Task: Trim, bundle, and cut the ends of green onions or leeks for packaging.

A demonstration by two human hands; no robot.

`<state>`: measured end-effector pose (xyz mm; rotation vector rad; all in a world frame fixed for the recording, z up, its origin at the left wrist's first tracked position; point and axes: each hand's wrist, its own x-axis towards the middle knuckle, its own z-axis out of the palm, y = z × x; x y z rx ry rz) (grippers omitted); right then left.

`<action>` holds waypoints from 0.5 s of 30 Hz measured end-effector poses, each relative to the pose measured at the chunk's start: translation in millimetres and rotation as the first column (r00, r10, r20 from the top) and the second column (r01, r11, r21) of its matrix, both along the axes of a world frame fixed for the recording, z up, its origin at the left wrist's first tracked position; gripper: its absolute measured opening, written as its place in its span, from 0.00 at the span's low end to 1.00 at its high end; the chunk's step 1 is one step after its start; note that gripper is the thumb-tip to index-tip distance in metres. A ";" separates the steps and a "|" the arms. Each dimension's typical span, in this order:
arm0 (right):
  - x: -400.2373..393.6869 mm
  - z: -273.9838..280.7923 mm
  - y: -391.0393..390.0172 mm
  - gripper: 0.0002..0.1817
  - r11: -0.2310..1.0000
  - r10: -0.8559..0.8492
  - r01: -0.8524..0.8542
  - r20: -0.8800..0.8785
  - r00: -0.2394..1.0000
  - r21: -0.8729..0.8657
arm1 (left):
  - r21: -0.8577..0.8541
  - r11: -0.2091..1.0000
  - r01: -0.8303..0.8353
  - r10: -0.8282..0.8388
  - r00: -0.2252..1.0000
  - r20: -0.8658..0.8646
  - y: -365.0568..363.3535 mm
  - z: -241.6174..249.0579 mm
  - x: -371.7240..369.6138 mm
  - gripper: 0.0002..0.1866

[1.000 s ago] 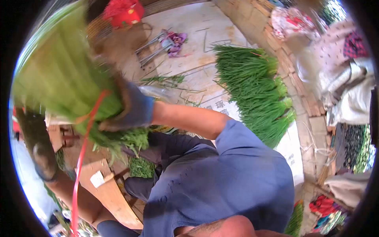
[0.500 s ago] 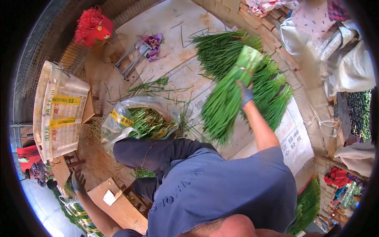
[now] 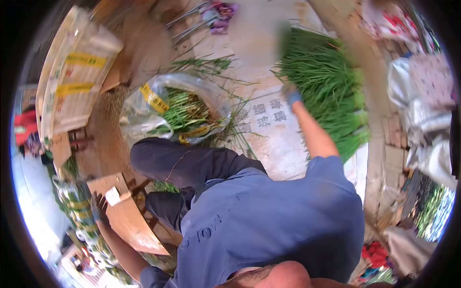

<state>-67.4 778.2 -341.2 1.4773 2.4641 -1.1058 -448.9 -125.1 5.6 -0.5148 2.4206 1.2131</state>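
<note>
My right hand (image 3: 290,92), in a grey-blue glove, is over the printed white sheet (image 3: 269,144), right at the leaf tips of the chive bunches (image 3: 326,81). Its fingers are smeared by motion, and no bunch hangs from it. The long green bunches lie side by side with their pale cut ends to the right. On the other side, my left hand (image 3: 99,206), also gloved, has its fingers spread beside the wooden bench (image 3: 139,230), holding nothing. A white card (image 3: 113,196) lies on the bench near it.
Before my knee stands a clear plastic bag (image 3: 129,113) of chive trimmings with yellow tape. Stacked white crates (image 3: 77,72) rise at the left. Loose leaves (image 3: 201,65) litter the floor near a small metal-legged stool (image 3: 192,21). Sacks (image 3: 408,91) and bricks (image 3: 391,129) line the right.
The bunch that my right hand held is now out of it, among the others on the sheet. The view has turned, and my left hand appears lower, beside the bench.
</note>
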 end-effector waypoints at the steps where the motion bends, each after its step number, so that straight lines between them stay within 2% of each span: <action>1: -16.6 -5.1 -66.8 0.30 0.976 0.205 -0.188 0.182 0.962 -0.108 | 0.034 0.999 0.006 -0.007 0.999 0.036 16.8 -6.1 22.5 0.29; 3: -39.3 -3.3 -174.7 0.30 0.815 0.563 -0.479 0.257 0.785 -0.326 | 0.125 0.991 0.057 -0.056 0.998 -0.012 75.5 -6.8 76.3 0.27; 4: -38.2 -2.4 -210.5 0.31 0.683 0.715 -0.638 0.144 0.685 -0.355 | 0.089 0.994 0.061 -0.063 0.998 0.016 97.4 -6.3 94.0 0.28; 5: -41.8 0.2 -240.8 0.31 0.590 0.784 -0.694 0.089 0.614 -0.412 | 0.126 0.989 0.082 -0.088 0.995 0.040 102.3 -13.5 113.8 0.28; 6: -35.9 -13.7 -262.7 0.30 0.537 0.798 -0.708 0.004 0.602 -0.459 | 0.065 0.984 0.164 -0.168 0.984 0.064 131.1 -6.7 126.5 0.29; 7: -37.9 -12.1 -277.7 0.29 0.497 0.815 -0.681 0.019 0.580 -0.537 | -0.029 0.961 0.276 -0.274 0.960 0.056 121.9 -15.0 138.3 0.27; 8: -46.6 -2.1 -282.1 0.29 0.379 0.907 -0.695 0.096 0.410 -0.612 | -0.057 0.950 0.308 -0.304 0.950 0.064 126.7 -17.5 151.0 0.28; 10: -41.4 -24.5 -266.6 0.29 0.182 0.932 -0.780 -0.147 0.331 -0.599 | -0.080 0.935 0.346 -0.339 0.937 0.088 131.4 -25.0 170.7 0.28; 12: -70.3 -11.5 -251.7 0.29 0.076 0.991 -0.798 -0.042 0.126 -0.598 | -0.088 0.933 0.349 -0.335 0.931 0.143 121.2 -42.9 189.9 0.27; 13: -94.5 18.9 -255.6 0.28 0.117 0.992 -0.813 0.112 0.064 -0.570 | -0.088 0.931 0.355 -0.337 0.925 0.174 111.0 -59.0 202.2 0.26; 14: -118.9 40.9 -255.8 0.27 0.106 0.990 -0.774 0.137 0.025 -0.624 | -0.088 0.929 0.361 -0.338 0.919 0.204 100.4 -72.0 212.5 0.26; 15: -132.1 32.5 -243.7 0.27 0.038 0.983 -0.815 0.170 -0.075 -0.578 | -0.091 0.921 0.380 -0.348 0.904 0.248 96.7 -84.2 219.6 0.26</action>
